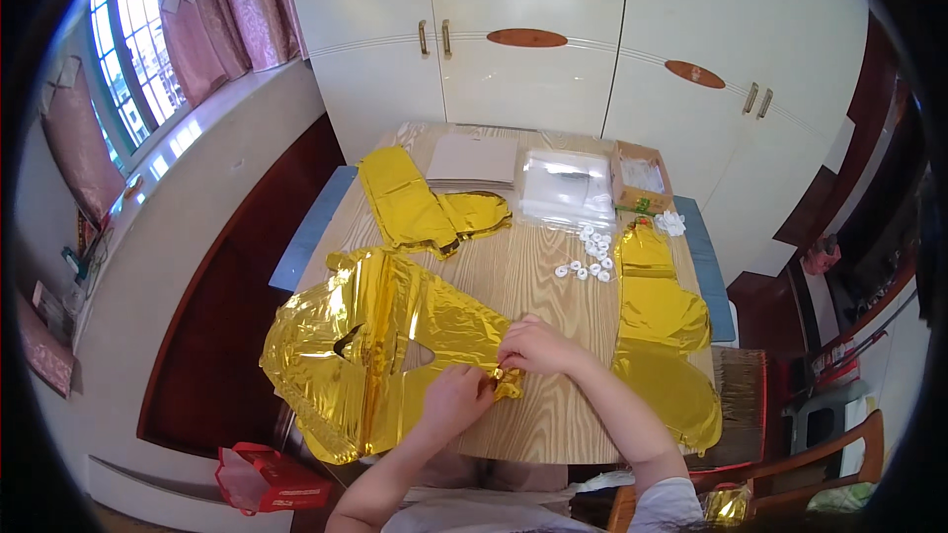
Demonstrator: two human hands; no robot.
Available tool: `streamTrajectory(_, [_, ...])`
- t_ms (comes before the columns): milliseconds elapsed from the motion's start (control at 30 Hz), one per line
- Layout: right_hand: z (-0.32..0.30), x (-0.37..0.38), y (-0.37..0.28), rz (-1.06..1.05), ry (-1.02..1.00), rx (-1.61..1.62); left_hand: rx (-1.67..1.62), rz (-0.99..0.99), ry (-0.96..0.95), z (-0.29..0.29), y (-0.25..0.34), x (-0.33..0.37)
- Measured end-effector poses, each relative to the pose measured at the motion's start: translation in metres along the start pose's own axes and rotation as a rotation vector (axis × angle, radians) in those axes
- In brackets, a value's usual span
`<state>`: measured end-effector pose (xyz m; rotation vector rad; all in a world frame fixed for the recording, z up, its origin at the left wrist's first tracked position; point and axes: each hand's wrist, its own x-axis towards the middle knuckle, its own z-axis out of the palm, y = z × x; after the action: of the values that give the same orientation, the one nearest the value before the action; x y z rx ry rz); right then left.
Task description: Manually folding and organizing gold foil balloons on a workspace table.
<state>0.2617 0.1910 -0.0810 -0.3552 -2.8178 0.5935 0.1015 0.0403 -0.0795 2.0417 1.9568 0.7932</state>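
Note:
A large uninflated gold foil balloon (385, 355) lies spread over the left and front of the wooden table, creased and with two openings near its middle. At its narrow right end, my left hand (459, 398) and my right hand (536, 345) come close together, fingers pinched on the gathered foil. What lies between the fingertips is too small to make out beyond gold foil. Another folded gold foil balloon (405, 202) rests at the far left of the table, and a third flat gold balloon (660, 336) lies along the right edge.
Small white rings (598, 249) are scattered right of centre. Behind them sit clear plastic packs (566, 188), a stack of grey cardboard (474, 160) and an open cardboard box (642, 178). White cabinets stand behind the table. A red bag (267, 479) is on the floor at left; a wooden chair (829, 454) stands at right.

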Motion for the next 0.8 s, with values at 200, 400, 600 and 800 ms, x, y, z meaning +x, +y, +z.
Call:
streamTrajectory(200, [0.001,-0.001,-0.001,-0.032,0.008,-0.004,-0.106,-0.03,0.013,0.011,-0.011,0.003])
streamTrajectory(400, [-0.004,0.0,-0.004,0.042,-0.043,0.043,-0.257,-0.183,-0.037,0.008,-0.011,0.003])
streamTrajectory(600, [-0.004,-0.003,-0.004,-0.025,0.02,0.107,-0.29,-0.275,-0.078,0.002,-0.006,0.005])
streamTrajectory(800, [-0.009,-0.004,-0.003,-0.089,0.103,0.033,-0.321,-0.321,-0.053,0.002,-0.011,0.007])
